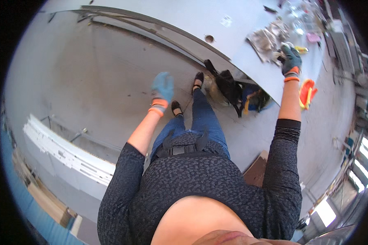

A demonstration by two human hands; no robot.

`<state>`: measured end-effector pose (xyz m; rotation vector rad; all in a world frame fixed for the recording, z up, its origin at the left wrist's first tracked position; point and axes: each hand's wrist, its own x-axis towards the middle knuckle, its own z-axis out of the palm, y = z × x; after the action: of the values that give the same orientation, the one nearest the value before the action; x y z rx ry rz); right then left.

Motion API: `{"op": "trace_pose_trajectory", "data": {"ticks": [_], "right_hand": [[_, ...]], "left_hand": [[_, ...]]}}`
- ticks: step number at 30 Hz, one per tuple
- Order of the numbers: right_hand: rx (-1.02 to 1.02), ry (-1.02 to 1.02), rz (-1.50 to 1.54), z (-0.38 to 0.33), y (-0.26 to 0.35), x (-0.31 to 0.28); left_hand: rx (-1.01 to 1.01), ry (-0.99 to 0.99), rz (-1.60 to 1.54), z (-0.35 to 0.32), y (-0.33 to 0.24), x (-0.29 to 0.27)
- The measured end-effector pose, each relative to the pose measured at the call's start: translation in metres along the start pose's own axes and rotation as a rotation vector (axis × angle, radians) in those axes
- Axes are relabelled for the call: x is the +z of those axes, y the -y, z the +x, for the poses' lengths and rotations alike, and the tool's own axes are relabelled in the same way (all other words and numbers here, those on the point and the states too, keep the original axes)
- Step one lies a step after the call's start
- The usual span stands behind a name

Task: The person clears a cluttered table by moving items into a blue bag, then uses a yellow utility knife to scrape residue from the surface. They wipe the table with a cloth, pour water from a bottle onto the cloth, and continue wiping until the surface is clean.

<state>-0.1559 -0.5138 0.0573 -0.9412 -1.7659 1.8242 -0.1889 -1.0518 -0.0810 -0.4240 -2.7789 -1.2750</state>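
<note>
My left hand (162,87), in a blue-grey work glove with an orange cuff, hangs over the floor to the left of my legs. Its fingers look stretched out, a little smeared by motion, and nothing shows in them. Over the white table at the right, my right hand (291,61) wears a matching glove. Its fingers are curled around a small thing with pale and dark parts, too unclear to name. Crumpled grey-beige rags (263,44) lie just left of that hand. A small yellow object (301,50) is right beside its fingers.
Clear plastic packaging (298,22) and a pink item (313,37) lie farther back on the white table (241,24). Near its right edge is an orange-yellow object (307,94). Black bags (229,85) sit beneath. White profiles (69,149) rest on a rack at left.
</note>
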Motion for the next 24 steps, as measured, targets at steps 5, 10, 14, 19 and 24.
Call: {"op": "trace_pose_trajectory", "data": {"ticks": [5, 10, 14, 19, 24], "right_hand": [[0.081, -0.064, -0.105, 0.128, -0.013, 0.014], [0.013, -0.012, -0.235, 0.225, -0.005, 0.022], [0.098, -0.096, -0.391, 0.284, 0.001, 0.019], [0.084, 0.005, -0.665, 0.324, -0.011, 0.021], [-0.044, -0.007, -1.131, 0.36, -0.034, 0.005]], "left_hand": [[0.394, -0.078, 0.042, 0.11, -0.086, 0.027], [0.542, -0.1, 0.082, 0.21, -0.106, 0.09], [0.517, -0.144, 0.161, 0.269, -0.107, 0.132], [0.464, -0.098, 0.351, 0.282, -0.099, 0.151], [0.46, -0.087, 0.348, 0.281, -0.1, 0.148]]}}
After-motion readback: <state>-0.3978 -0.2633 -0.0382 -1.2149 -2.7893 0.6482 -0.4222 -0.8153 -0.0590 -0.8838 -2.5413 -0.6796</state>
